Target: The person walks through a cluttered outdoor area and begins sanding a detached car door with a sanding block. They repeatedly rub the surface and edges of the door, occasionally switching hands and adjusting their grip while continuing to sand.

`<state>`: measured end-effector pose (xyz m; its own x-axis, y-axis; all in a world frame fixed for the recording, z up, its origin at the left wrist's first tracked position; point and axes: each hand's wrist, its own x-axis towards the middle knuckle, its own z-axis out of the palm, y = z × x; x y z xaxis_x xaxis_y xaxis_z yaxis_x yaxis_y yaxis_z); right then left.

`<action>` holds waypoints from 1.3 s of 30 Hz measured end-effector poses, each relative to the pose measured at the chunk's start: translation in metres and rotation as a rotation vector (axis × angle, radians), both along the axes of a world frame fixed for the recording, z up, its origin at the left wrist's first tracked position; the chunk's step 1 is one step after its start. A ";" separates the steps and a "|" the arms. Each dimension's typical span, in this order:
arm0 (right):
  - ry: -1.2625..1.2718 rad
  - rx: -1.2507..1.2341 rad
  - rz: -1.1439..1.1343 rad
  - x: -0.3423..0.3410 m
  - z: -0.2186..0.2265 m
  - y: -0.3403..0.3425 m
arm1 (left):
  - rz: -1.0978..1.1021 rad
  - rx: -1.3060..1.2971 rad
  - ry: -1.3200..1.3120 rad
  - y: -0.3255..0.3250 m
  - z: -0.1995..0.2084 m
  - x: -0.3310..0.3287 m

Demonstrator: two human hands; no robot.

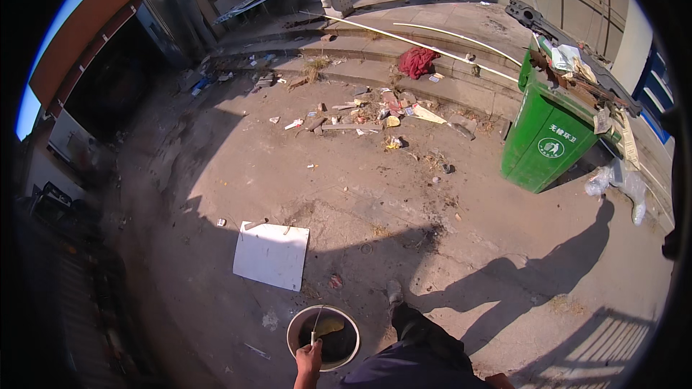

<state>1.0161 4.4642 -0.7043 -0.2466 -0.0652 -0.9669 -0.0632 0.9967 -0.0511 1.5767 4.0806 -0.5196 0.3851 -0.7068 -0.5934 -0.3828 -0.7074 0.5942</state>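
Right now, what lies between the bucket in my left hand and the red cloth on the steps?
In the head view, a reddish scrap near the bucket, then stained ground, then scattered litter short of the cloth.

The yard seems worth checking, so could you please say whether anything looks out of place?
Yes: litter lies scattered below the steps rather than in the green bin, which is heaped above its rim. A red cloth lies crumpled on the steps, as if dropped.
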 end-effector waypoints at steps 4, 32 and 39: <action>0.058 -0.100 -0.096 -0.070 -0.033 -0.228 | 0.131 0.131 -0.169 -0.042 -0.030 0.057; 0.076 -0.400 0.399 -0.041 -0.016 -1.339 | 0.291 0.244 -0.135 -0.830 -0.094 0.150; 0.057 -0.534 0.165 0.036 -0.010 -1.694 | 0.376 0.246 -0.165 -1.070 -0.080 0.195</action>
<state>1.0518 2.7702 -0.7148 -0.2429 -0.5843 -0.7743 -0.2338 0.8100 -0.5378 1.7713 3.0104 -0.6000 0.6905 -0.3464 -0.6350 -0.1483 -0.9270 0.3444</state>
